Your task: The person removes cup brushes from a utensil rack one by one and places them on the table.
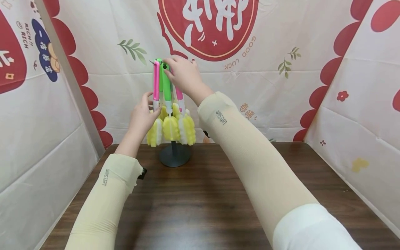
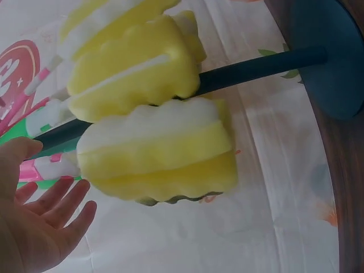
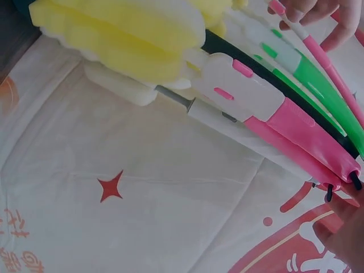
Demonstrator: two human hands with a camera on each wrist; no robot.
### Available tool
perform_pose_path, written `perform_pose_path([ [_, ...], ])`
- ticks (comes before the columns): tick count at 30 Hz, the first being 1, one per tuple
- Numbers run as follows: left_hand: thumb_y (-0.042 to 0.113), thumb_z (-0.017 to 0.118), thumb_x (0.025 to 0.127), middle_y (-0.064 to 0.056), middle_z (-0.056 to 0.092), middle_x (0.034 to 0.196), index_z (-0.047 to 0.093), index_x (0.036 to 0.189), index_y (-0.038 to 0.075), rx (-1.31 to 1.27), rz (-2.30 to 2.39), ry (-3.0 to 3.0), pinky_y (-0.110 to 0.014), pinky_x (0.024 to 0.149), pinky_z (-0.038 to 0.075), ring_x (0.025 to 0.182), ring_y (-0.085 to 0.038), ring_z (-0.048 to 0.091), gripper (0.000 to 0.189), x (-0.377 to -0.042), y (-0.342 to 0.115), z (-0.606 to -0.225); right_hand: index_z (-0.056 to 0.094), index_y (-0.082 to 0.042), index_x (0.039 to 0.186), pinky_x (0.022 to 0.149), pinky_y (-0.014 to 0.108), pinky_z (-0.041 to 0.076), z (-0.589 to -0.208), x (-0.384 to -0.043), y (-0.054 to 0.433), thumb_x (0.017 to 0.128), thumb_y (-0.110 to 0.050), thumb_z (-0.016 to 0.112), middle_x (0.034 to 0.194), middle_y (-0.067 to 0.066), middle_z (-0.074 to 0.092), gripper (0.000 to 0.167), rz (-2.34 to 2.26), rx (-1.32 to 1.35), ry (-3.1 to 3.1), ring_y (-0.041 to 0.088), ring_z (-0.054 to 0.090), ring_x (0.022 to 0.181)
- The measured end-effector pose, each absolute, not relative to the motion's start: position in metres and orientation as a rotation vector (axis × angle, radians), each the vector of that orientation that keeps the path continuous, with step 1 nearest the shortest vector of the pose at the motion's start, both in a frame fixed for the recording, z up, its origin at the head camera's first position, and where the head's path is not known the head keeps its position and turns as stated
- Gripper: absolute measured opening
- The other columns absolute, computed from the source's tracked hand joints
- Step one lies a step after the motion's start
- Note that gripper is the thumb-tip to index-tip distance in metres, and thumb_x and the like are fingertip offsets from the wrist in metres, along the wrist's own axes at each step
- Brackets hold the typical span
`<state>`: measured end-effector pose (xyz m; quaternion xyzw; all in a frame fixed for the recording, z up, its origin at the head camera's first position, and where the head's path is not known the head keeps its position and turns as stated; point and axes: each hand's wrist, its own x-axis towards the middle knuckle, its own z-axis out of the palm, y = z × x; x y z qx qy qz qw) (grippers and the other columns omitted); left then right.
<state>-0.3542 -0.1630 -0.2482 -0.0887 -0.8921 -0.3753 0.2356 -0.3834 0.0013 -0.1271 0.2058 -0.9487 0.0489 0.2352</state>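
Several bottle brushes with yellow-and-white sponge heads hang heads-down around a dark stand (image 1: 172,159). At its top, my right hand (image 1: 187,74) pinches the upper end of a green-handled brush (image 1: 167,86) between thumb and forefinger. Pink handles (image 3: 301,136) hang on black hooks beside that hand in the right wrist view, where its fingers are partly cut off. My left hand (image 1: 141,116) is at the left, beside a pink-handled brush (image 1: 156,81). Its fingers are spread and relaxed in the left wrist view, just above a sponge head (image 2: 156,153); the thumb reaches toward the pole.
The stand's round base rests near the back edge of a dark wooden table (image 1: 200,205). A printed cloth (image 1: 218,83) hangs close behind it, with more cloth panels at both sides. Each wrist bears a small black device under its sleeve cuff.
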Motion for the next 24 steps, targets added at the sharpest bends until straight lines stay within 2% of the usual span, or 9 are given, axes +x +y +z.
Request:
perform_pose_path([
  [6,0.017,0.065,0.092,-0.017,0.063,0.107,0.027,0.15,0.01,-0.251,-0.981,-2.466,-0.046,0.08,0.05,0.098,-0.031,0.063,0.069,-0.358,-0.163,-0.253,0.039,-0.03,0.15,0.106,0.042,0.034,-0.129,-0.385,0.0,0.1,-0.043,0.048,0.144,-0.005,0.047,0.053,0.143,0.587,-2.578,0.012,0.045,0.13],
  [13,0.019,0.065,0.094,-0.018,0.065,0.105,0.026,0.15,0.011,-0.254,-0.89,-2.49,-0.046,0.072,0.05,0.09,-0.033,0.064,0.069,-0.359,-0.162,-0.257,0.041,-0.026,0.149,0.102,0.024,0.039,-0.128,-0.388,0.001,0.101,-0.04,0.046,0.145,-0.004,0.047,0.05,0.214,0.619,-2.551,0.013,0.045,0.129],
  [24,0.022,0.062,0.096,-0.016,0.066,0.104,0.037,0.146,0.007,-0.229,-0.845,-2.501,-0.045,0.074,0.048,0.092,-0.032,0.063,0.058,-0.35,-0.166,-0.266,0.047,-0.027,0.145,0.104,0.025,0.037,-0.124,-0.383,-0.001,0.104,-0.032,0.042,0.138,-0.005,0.054,0.042,0.248,0.63,-2.562,0.014,0.051,0.123],
])
